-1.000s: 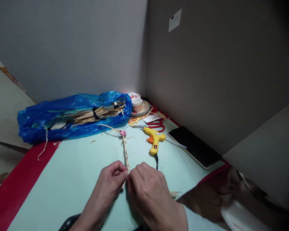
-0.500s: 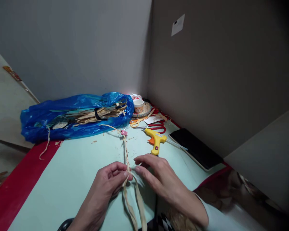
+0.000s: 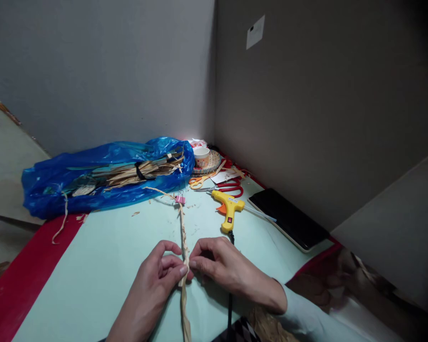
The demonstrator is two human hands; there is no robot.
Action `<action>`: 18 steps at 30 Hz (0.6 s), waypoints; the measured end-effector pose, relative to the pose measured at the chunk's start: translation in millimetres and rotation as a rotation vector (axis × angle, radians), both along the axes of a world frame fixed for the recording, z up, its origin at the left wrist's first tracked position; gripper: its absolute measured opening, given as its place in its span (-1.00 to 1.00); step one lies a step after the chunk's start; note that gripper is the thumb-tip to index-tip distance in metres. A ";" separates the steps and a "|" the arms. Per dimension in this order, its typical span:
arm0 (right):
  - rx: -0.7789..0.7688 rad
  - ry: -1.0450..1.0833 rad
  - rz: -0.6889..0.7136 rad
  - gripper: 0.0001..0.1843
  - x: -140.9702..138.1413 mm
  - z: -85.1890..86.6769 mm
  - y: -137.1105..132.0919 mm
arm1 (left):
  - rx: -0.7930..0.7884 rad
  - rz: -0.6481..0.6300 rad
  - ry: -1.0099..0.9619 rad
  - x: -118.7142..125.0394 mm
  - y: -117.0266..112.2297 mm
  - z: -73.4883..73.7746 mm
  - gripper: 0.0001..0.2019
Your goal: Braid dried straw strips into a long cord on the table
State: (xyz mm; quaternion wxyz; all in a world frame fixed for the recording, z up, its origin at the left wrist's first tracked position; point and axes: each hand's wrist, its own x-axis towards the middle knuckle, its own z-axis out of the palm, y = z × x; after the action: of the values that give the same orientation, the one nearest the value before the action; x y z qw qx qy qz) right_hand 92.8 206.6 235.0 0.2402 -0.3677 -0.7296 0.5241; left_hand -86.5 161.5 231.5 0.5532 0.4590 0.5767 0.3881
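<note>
A braid (image 3: pixel 183 230) runs down the table (image 3: pixel 110 256) from a pink clip (image 3: pixel 180 200), pinched near its lower end between thumb and fingers of the left hand (image 3: pixel 159 275). The right hand (image 3: pixel 228 266) has thumb and forefinger close together at its edge; I cannot tell whether they grip anything. A slack left pinch could loosen the weave; a hard tug could slip the clip.

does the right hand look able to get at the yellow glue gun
Probably yes: the yellow glue gun lies just beyond the right hand, with no object seen between them. That hand is at the braided strand, though, and would likely have to leave it first.
</note>
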 end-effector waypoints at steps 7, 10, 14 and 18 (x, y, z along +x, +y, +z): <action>0.164 -0.072 -0.061 -0.77 -7.3 -2.3 -10.4 | -0.002 -0.005 0.099 -0.1 0.5 -0.7 -0.78; 0.087 -0.052 -0.083 -0.78 -10.5 -7.9 -9.1 | 0.031 -0.024 0.168 1.7 -0.6 3.6 -0.80; -0.019 0.005 -0.135 -0.83 -14.5 -10.6 -7.1 | 0.052 -0.024 0.197 3.2 -2.4 9.2 -0.84; -0.062 0.042 -0.173 -0.83 -16.6 -7.9 -9.4 | 0.046 -0.008 0.287 2.7 -5.8 11.7 -0.81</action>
State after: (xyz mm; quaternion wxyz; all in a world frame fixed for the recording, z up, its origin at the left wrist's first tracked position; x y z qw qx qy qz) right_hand 76.2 197.2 227.1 0.2883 -0.4257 -0.6732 0.5315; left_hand -83.8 155.7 243.2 0.4560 0.5247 0.6390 0.3294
